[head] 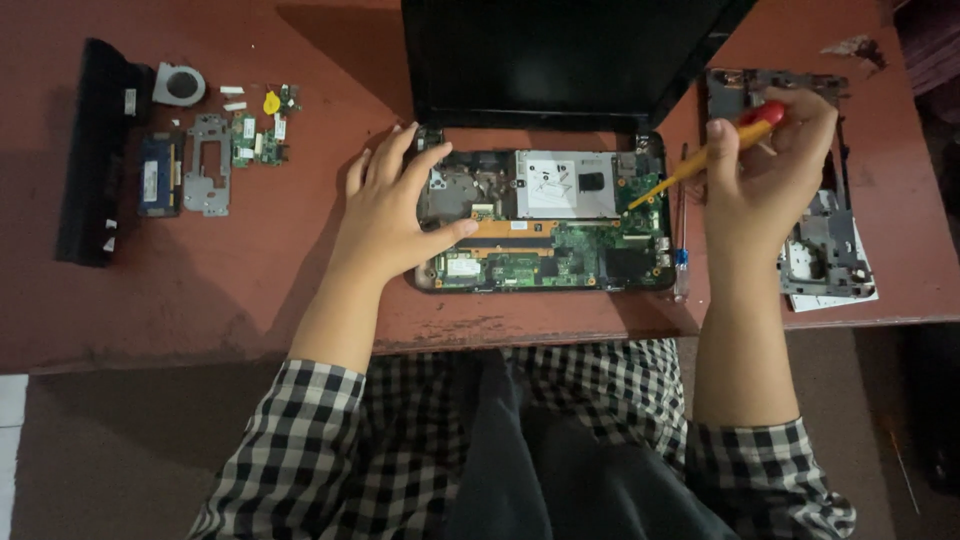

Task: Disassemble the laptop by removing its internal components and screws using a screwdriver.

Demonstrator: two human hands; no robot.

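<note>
An opened small laptop point(545, 220) lies on the reddish-brown table, its cover removed, green circuit board and silver drive plate exposed, dark screen tilted back. My left hand point(395, 210) rests flat on the laptop's left side, fingers spread over the corner. My right hand point(765, 165) grips a screwdriver point(700, 160) with a yellow shaft and red handle; its tip touches the board near the right hinge.
Removed parts lie at the left: a long black battery point(95, 150), a memory module point(158, 175), a metal bracket point(207, 165), a round fan point(179, 84), small green boards point(255, 135). A grey plastic cover point(820, 220) sits at the right. The table edge point(200, 350) runs near my lap.
</note>
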